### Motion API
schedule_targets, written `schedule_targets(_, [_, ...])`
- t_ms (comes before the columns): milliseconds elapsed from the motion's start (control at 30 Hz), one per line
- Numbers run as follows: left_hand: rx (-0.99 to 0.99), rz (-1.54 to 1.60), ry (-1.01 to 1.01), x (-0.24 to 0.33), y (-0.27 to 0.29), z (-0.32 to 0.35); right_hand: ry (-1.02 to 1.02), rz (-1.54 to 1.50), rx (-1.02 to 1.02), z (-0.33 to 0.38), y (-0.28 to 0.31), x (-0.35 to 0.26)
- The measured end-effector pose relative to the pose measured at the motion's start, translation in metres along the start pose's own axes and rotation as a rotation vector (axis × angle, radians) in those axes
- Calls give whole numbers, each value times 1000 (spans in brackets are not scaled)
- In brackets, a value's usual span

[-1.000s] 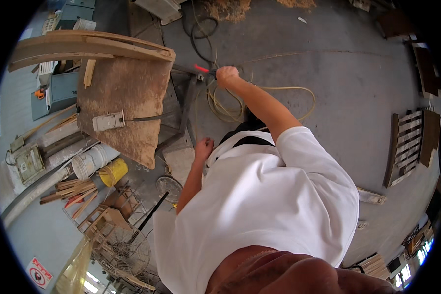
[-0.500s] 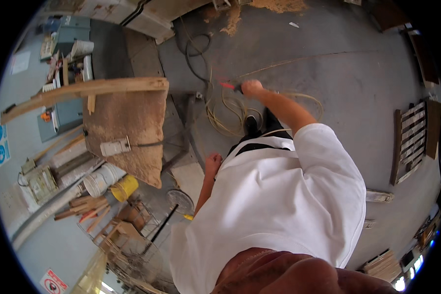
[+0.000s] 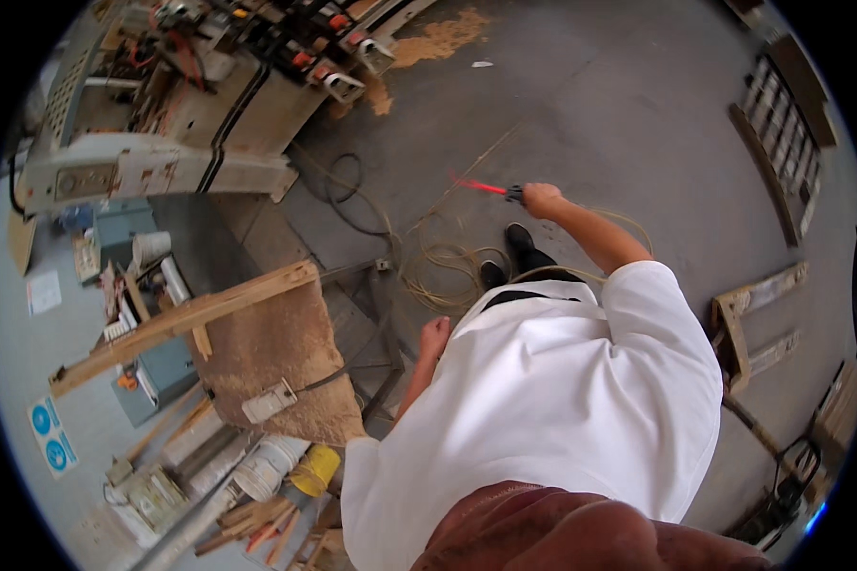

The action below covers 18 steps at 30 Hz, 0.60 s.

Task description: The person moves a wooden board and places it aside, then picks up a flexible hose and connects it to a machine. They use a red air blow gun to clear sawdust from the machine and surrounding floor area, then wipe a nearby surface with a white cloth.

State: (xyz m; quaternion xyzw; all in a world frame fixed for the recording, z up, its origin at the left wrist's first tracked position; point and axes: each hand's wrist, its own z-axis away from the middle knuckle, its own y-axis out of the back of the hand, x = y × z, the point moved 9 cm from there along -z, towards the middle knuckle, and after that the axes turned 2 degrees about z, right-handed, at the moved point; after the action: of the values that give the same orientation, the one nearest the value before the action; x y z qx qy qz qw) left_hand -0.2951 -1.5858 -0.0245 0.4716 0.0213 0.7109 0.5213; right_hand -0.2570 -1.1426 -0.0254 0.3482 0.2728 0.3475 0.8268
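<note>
My right hand (image 3: 543,200) is stretched out in front of me, shut on a black-handled blow gun with a thin red nozzle (image 3: 484,187) that points left over the concrete floor. A pale hose (image 3: 448,262) trails from it and lies in loose coils on the floor beside my black shoes (image 3: 519,238). My left hand (image 3: 435,335) hangs close to my body with the fingers curled in and nothing visible in it. It is next to the corner of a sawdust-covered workbench (image 3: 267,357).
A long wooden beam (image 3: 181,319) lies across the workbench. A large woodworking machine (image 3: 162,143) stands at the upper left, with a sawdust pile (image 3: 438,38) beyond it. Wooden frames (image 3: 757,319) lie on the right. A yellow bucket (image 3: 316,468) and scrap wood sit at the lower left.
The view has swung so the machine now fills the upper left. My right hand with the blow gun has moved to the right, away from the workbench. My left hand stays by my side.
</note>
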Motion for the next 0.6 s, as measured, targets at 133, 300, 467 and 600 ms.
schedule_targets(133, [-144,-58,40,63,-19,-51,-430,14,-34,108,-25,195])
schedule_targets(300, [-81,-177,-25,101,-45,-91,-597,152,-40,185,-33,348])
schedule_targets(467, [-153,-262,51,171,-112,-105,-416,89,-167,99,-51,361])
schedule_targets(600, [-170,-217,102,212,-159,-108,-96,79,-4,14,-10,290])
